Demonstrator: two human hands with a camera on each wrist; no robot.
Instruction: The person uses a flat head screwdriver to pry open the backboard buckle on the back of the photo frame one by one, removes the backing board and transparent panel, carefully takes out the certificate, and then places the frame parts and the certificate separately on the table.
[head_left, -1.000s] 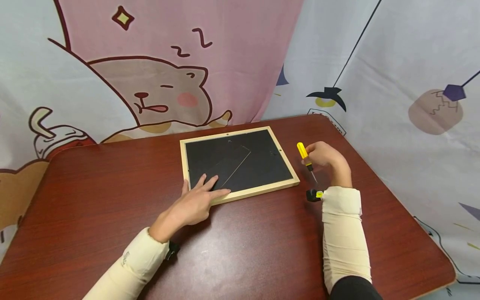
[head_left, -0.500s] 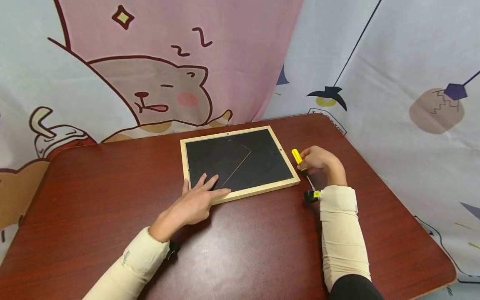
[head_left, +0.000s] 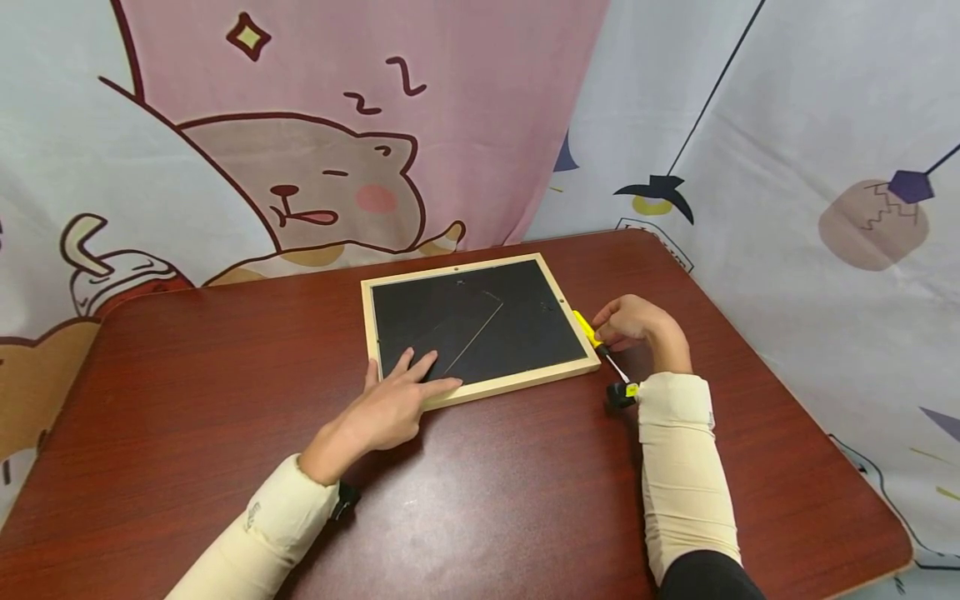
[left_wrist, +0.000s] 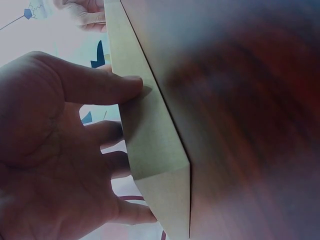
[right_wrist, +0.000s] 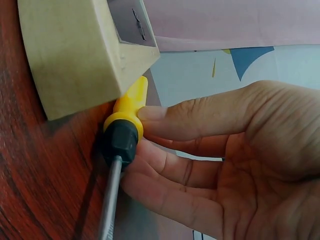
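A small blackboard (head_left: 517,333) in a pale wooden frame lies on the table, with a thin pale line across its dark face. My left hand (head_left: 386,408) rests on its near left corner, fingers spread and straight. In the left wrist view the thumb (left_wrist: 117,89) presses the frame's side (left_wrist: 150,135). At the right side of the board, my right hand (head_left: 637,321) pinches the yellow handle of a screwdriver (head_left: 585,327) between thumb and fingers. The right wrist view shows the screwdriver (right_wrist: 132,97) low beside the frame's corner, its metal shaft pointing towards the camera.
The reddish-brown table (head_left: 487,500) has rounded corners. A printed curtain (head_left: 480,108) hangs behind it and along its right side. A black device with a yellow label (head_left: 621,393) sits at my right wrist, and another black device (head_left: 345,500) at the left.
My right hand has brought the screwdriver left and down, from apart from the board to right beside its frame. My left hand and the board have stayed in place.
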